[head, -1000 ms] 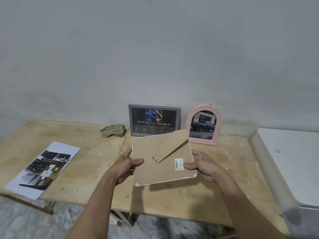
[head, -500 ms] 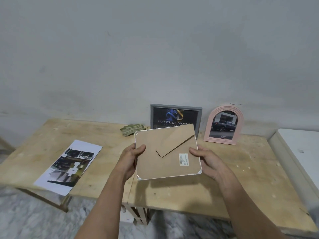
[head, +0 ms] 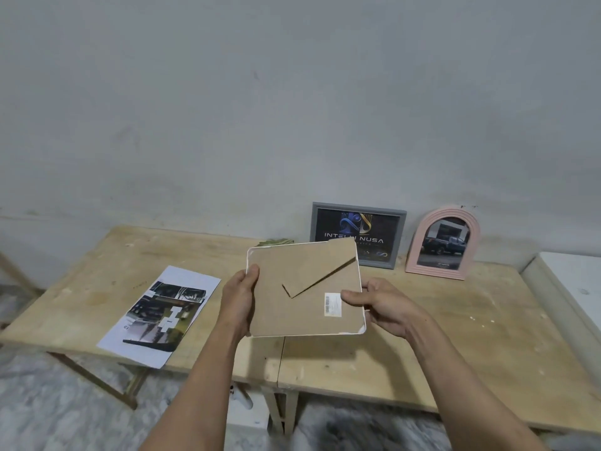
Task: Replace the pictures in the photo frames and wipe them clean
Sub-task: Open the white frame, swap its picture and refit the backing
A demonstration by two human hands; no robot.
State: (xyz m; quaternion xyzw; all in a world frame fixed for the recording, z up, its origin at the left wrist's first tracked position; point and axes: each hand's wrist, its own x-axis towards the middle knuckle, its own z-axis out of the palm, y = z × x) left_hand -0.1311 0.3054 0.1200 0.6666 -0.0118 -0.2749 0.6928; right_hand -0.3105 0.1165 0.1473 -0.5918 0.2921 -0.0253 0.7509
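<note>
I hold the white photo frame [head: 305, 288] above the middle of the counter [head: 422, 346], its brown backing board facing me, with a stand flap cut into it and a barcode sticker [head: 332, 305] near its right edge. My left hand [head: 239, 301] grips the frame's left edge, thumb on the backing; my right hand [head: 383, 305] grips the right edge, thumb pressed beside the sticker. Behind the frame, along the counter's back edge against the wall, a grey frame [head: 383, 236] with a dark logo picture stands upright, and just beside it to the right a pink arched frame [head: 443, 244] shows a truck. A green cloth [head: 276, 242] peeks out over the held frame's top edge. A printed sheet of pictures [head: 162, 317] lies flat near the counter's front left edge, one corner overhanging it
</note>
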